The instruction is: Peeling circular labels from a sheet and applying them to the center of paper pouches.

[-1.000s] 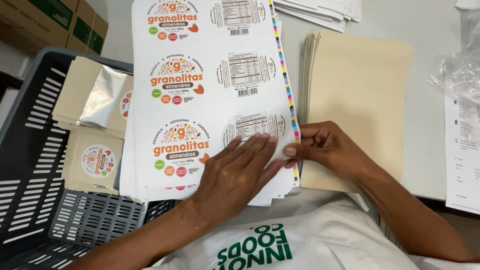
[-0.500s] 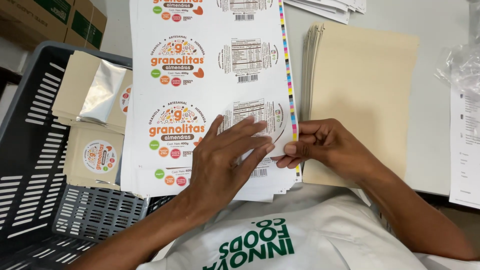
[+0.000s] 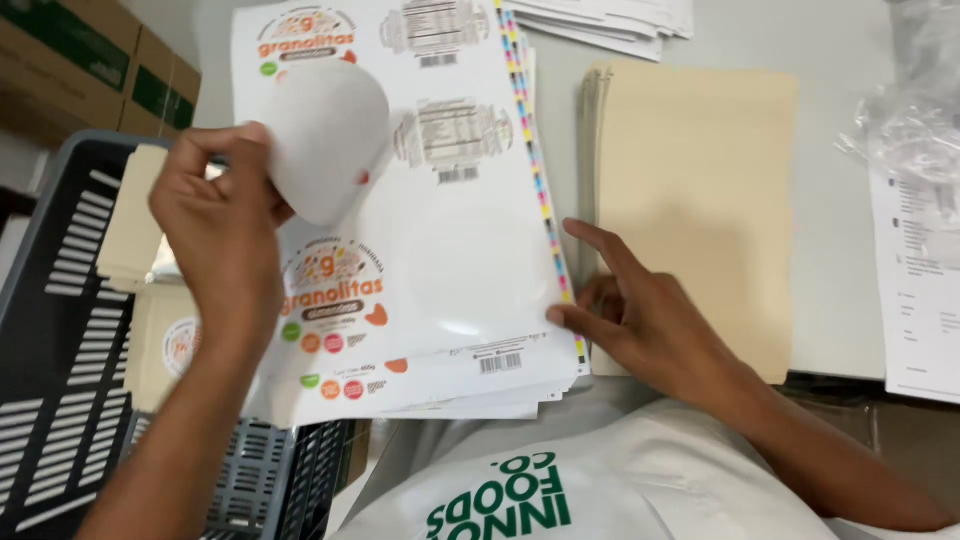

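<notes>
Two bare hands work over a stack of printed label sheets (image 3: 450,250) that lies on a grey table (image 3: 830,60). The left hand (image 3: 225,235) is raised above the left side of the stack, fingers pinched on a round white sticker (image 3: 325,140) that curls upward, its plain back facing us. The sticker hangs in the air just over the sheet, near the upper left labels. On the top sheet, right of centre, a bare glossy circle (image 3: 480,270) shows where a label is missing. The right hand (image 3: 640,315) rests at the near right edge of the stack, fingertips pressing on the sheet's colour-strip margin, forefinger stretched out toward the far side; it grips nothing, only pins the paper down.

Just right of the stack sits a pile of plain tan folders (image 3: 700,200), touching the right hand's knuckles. Farther right lie white printed papers (image 3: 920,290) and crumpled clear plastic (image 3: 915,120). At the left, below table level, stands a dark slotted crate (image 3: 60,400) holding tan pouches (image 3: 160,345) with round labels. More white sheets (image 3: 610,20) lie at the far edge.
</notes>
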